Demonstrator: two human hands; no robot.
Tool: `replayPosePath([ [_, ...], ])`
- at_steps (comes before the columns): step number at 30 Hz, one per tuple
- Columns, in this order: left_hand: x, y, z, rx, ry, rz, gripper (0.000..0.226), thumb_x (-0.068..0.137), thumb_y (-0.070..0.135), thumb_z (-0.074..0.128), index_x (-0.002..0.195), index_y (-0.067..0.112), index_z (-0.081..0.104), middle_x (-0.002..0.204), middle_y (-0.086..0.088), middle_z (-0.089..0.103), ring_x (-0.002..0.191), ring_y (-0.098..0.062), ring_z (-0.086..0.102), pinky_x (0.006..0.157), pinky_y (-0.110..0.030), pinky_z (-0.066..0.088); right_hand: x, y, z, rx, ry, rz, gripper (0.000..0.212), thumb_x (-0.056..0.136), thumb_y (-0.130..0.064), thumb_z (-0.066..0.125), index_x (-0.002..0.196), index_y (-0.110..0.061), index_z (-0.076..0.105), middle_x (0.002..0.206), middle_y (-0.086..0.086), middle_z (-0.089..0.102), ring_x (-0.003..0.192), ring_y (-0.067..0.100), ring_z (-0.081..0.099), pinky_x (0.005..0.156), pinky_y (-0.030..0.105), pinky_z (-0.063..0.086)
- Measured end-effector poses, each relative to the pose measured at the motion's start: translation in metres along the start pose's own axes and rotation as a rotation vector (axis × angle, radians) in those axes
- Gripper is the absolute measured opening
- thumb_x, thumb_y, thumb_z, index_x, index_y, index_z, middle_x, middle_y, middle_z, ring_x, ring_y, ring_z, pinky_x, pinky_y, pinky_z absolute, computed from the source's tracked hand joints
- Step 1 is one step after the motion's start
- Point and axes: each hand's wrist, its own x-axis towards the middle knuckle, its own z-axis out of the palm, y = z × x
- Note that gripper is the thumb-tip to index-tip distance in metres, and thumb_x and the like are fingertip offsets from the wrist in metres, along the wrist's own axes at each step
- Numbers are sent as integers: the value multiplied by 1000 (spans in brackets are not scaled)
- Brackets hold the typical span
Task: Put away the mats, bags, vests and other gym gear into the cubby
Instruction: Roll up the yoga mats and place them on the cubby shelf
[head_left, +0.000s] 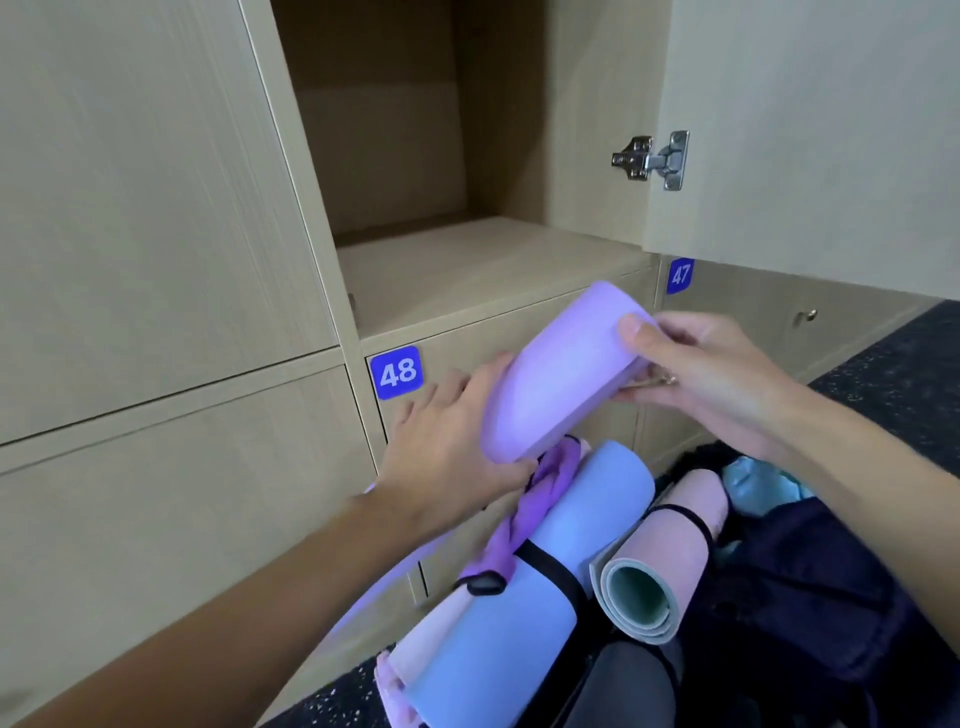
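Observation:
Both hands hold a purple foam block tilted in the air just below the open cubby. My right hand grips its upper right end, thumb on top. My left hand touches its lower left side with spread fingers. Under the block lie a rolled blue mat bound by a black strap, with a purple cloth tucked beside it, and a rolled pink mat with a green inner side. The cubby's shelf holds nothing.
The cubby's door stands open at the right on a metal hinge. Closed lockers marked 48 and 47 lie below. A dark bag and teal cloth sit on the speckled floor.

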Motion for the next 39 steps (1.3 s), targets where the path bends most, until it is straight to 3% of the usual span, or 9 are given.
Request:
replayPosePath([
  [4, 23, 44, -32, 69, 193, 109, 89, 69, 59, 66, 145, 44, 22, 126, 10, 48, 115, -21, 44, 90, -36, 31, -14, -52, -28, 38, 96, -221, 45, 67, -49, 69, 90, -10, 69, 80, 4, 63, 78, 16, 60, 77, 38, 60],
  [13, 39, 92, -77, 142, 372, 247, 65, 83, 61, 50, 143, 38, 37, 143, 8, 40, 130, -16, 39, 99, -39, 33, -30, -110, -78, 9, 500, -574, 37, 75, -56, 64, 85, -20, 64, 80, 0, 65, 75, 13, 66, 73, 35, 62],
  [17, 43, 73, -87, 133, 380, 136, 54, 88, 39, 53, 139, 28, 42, 139, 2, 45, 122, -26, 46, 94, -44, 42, -36, -124, -92, 31, 610, -700, 50, 72, -71, 66, 89, -24, 61, 93, 10, 63, 87, 22, 64, 77, 36, 59],
  [20, 48, 47, -88, 125, 320, -17, 46, 92, 33, 54, 136, 23, 47, 137, 0, 48, 119, -27, 49, 96, -44, 42, -27, -113, -82, -7, 698, -730, 35, 80, -65, 66, 86, -31, 64, 96, 15, 64, 87, 27, 64, 84, 46, 58],
  [22, 49, 31, -83, 157, 243, -86, 44, 93, 32, 52, 136, 22, 48, 138, 0, 48, 120, -27, 49, 98, -41, 42, -18, -97, -56, -62, 749, -708, 18, 85, -51, 67, 83, -34, 63, 99, 18, 63, 86, 22, 60, 88, 37, 54],
  [25, 46, 8, -71, 242, 106, -125, 47, 93, 33, 50, 138, 23, 48, 138, -3, 48, 121, -27, 49, 103, -40, 40, -10, -66, -3, -175, 696, -713, 12, 86, -17, 71, 85, -13, 60, 96, 12, 53, 79, -6, 50, 76, 4, 38],
  [30, 34, -30, -57, 435, -56, -121, 47, 93, 35, 45, 139, 25, 42, 137, 0, 44, 128, -21, 41, 105, -32, 33, 23, -10, 51, -322, 436, -593, 9, 88, -15, 71, 91, -8, 65, 105, -11, 49, 100, 20, 60, 90, 34, 51],
  [35, 34, -46, -59, 590, -19, -18, 51, 93, 35, 43, 141, 19, 40, 145, 3, 45, 130, -17, 45, 106, -30, 30, 57, 7, 80, -606, -14, -532, 18, 94, -21, 62, 109, -12, 67, 126, -10, 53, 118, 10, 51, 102, 29, 41],
  [39, 34, -58, -57, 611, 63, 52, 49, 75, 36, 35, 106, 14, 66, 105, 2, 67, 90, -19, 66, 79, -32, 50, 59, 15, 89, -584, 277, -584, 35, 89, -24, 68, 121, -20, 57, 126, -11, 47, 112, 9, 51, 93, 28, 41],
])
